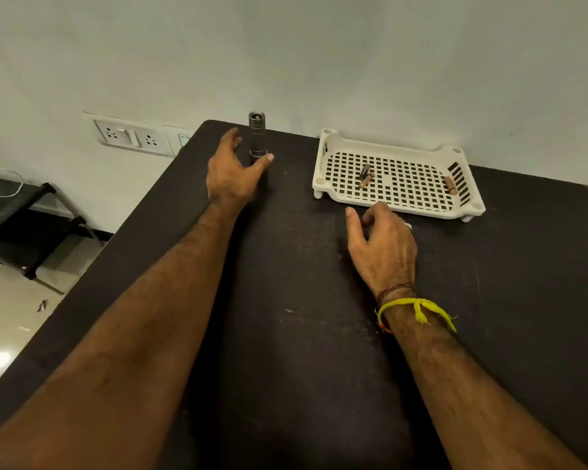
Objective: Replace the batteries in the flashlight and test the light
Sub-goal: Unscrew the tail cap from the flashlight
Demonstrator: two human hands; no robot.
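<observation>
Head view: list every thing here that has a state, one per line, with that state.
flashlight: upright on the table, near its far edge.
left hand: open, fingers spread around the flashlight's base, no firm grip visible.
right hand: loosely curled, holding nothing, just in front of the tray.
tray: on the table, holding batteries.
batteries: lying in the tray, some mid-left, one at the right end.

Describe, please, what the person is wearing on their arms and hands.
Both forearms are bare, with no sleeves in view. The right wrist carries a knotted yellow thread and a thin dark reddish thread band above it. The right hand shows a silvery ring. The left hand wears nothing.
</observation>
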